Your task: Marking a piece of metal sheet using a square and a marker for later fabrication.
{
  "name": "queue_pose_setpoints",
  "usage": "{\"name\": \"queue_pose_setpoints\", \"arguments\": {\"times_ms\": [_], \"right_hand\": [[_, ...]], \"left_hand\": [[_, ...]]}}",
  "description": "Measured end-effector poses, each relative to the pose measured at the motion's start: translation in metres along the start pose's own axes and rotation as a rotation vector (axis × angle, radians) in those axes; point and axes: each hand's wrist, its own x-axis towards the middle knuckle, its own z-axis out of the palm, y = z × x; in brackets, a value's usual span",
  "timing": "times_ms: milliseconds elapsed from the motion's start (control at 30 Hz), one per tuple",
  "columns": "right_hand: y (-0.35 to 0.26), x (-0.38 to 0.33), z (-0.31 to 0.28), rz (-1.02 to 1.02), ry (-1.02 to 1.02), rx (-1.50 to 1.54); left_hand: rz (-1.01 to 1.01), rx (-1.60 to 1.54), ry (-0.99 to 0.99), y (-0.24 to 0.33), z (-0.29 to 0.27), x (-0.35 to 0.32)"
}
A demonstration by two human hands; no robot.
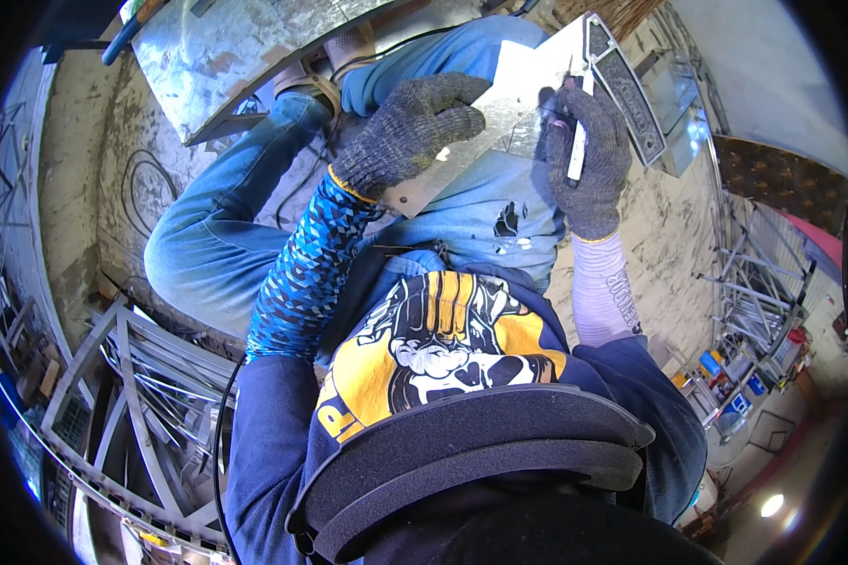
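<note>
A flat metal plate (429,193), with a small hole near its near end, lies across my thigh. Its far part is washed out by glare. At that far right end sits a black oblong bar with a pale metal rim (627,99). My left hand (410,132), in a dark grey knit glove, has fingers and thumb on the plate's left side; what its lower fingers do is hidden. In the same kind of glove, my right hand (589,155) is closed around a slim white pen-like marker (578,151) over the plate's right side.
A metal-topped table (245,52) stands at the far left, with a blue-handled tool (132,33) on its edge. Welded metal frames (127,405) are stacked at the left. Right of me are a metal rack (758,282) and coloured containers (735,386). A cable (141,188) lies on the floor.
</note>
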Motion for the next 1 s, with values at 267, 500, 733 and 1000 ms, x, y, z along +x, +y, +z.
{"name": "queue_pose_setpoints", "arguments": {"times_ms": [267, 500, 733, 1000], "right_hand": [[0.008, 0.003, -0.014, 0.036, -0.092, 0.045], [0.007, 0.017, -0.027, 0.215, 0.045, 0.33], [-0.011, 0.065, -0.037, 0.532, 0.14, 0.704], [-0.027, 0.085, -0.008, 0.504, -0.209, 0.52]], "left_hand": [[0.023, 0.021, 0.001, 0.001, 0.0, -0.001], [0.197, 0.097, 0.078, -0.006, 0.002, -0.001], [0.119, 0.022, 0.066, -0.005, 0.003, -0.001], [0.121, -0.029, 0.078, -0.008, 0.006, 0.002]]}}
